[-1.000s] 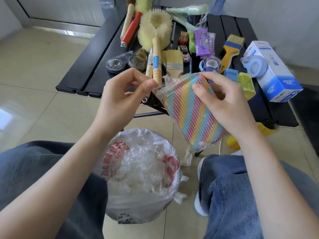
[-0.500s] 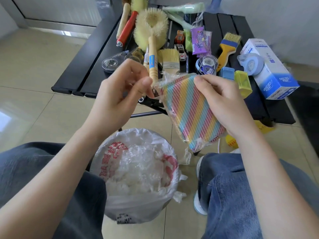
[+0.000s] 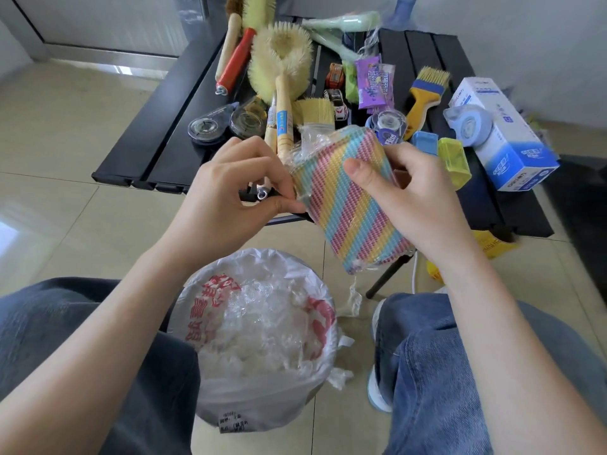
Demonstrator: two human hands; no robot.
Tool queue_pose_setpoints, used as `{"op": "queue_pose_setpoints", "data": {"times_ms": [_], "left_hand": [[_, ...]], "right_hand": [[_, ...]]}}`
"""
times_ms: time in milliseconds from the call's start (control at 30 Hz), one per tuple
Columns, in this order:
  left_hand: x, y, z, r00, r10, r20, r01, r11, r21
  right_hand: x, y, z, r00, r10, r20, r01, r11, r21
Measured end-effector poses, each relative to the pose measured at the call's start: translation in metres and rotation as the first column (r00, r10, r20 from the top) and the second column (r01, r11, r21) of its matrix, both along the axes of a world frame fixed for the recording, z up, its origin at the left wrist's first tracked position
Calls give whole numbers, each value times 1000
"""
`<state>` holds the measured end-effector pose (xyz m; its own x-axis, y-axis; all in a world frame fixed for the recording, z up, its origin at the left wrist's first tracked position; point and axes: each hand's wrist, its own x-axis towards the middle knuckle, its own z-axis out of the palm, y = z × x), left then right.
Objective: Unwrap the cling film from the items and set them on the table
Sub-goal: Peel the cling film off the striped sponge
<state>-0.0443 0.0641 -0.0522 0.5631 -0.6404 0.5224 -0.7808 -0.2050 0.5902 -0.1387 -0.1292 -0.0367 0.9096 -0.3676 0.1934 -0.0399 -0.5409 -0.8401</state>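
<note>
A rainbow-striped woven sponge block (image 3: pixel 348 205), still covered in cling film (image 3: pixel 308 139), hangs tilted in the air in front of the black slatted table (image 3: pixel 164 126). My right hand (image 3: pixel 417 198) grips its right side, thumb across the striped face. My left hand (image 3: pixel 236 195) pinches the film at the block's left edge with thumb and fingertips. Loose film bunches at the block's top corner and trails from its bottom corner.
The table holds brushes (image 3: pixel 282 70), tape dispensers (image 3: pixel 207 126), toy cars (image 3: pixel 336 103), a purple packet (image 3: pixel 374 82), a blue-and-white box (image 3: pixel 502 136) and small blue and yellow boxes (image 3: pixel 455 159). A bag-lined bin (image 3: pixel 259 339) full of crumpled film stands between my knees.
My left hand has moved in from the film at the top corner down to the block's left edge. The block has turned a little more upright in my right hand.
</note>
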Motion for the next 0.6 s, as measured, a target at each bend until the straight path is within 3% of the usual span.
{"op": "queue_pose_setpoints", "data": {"times_ms": [100,300,600], "left_hand": [[-2,-1,2,998,-51,-21,50,999,-11],[-4,-3,3,966,-72,-247,56,996,-73],[-3,-8,3,981,-147,-128,149,989,7]], "right_hand": [[3,0,-6,995,-90,37,92,994,-60],[3,3,-12,987,-152,61,155,987,-53],[3,8,-9,988,-146,46,144,988,52]]}}
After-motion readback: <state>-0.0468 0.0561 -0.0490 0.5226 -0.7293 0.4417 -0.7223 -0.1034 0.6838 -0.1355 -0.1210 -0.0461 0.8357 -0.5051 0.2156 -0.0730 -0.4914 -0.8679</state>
